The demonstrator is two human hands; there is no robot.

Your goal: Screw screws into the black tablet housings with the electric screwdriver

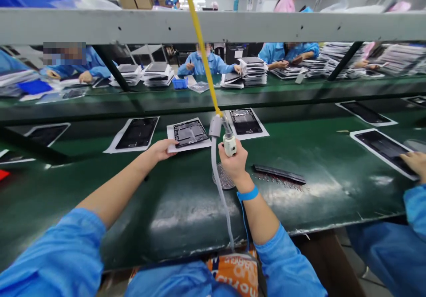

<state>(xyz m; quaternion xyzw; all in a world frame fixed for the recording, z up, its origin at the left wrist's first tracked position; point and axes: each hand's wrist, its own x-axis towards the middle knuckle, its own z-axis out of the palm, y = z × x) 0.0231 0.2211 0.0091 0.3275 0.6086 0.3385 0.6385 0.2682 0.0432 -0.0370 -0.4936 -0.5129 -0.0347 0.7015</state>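
Green bench edge well below right grip, closed on white tool; left grip open on paper.

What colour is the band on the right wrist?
The wristband is blue, clearest in the head view.

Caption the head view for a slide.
Left hand touches a paper sheet under a dark panel; right hand holds a white hose tool.

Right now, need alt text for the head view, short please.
The right hand grips a white handheld tool on a grey hose, while the left hand touches a white sheet bearing a dark device panel on a green workbench. A co-worker sits beyond, beside stacked panels.
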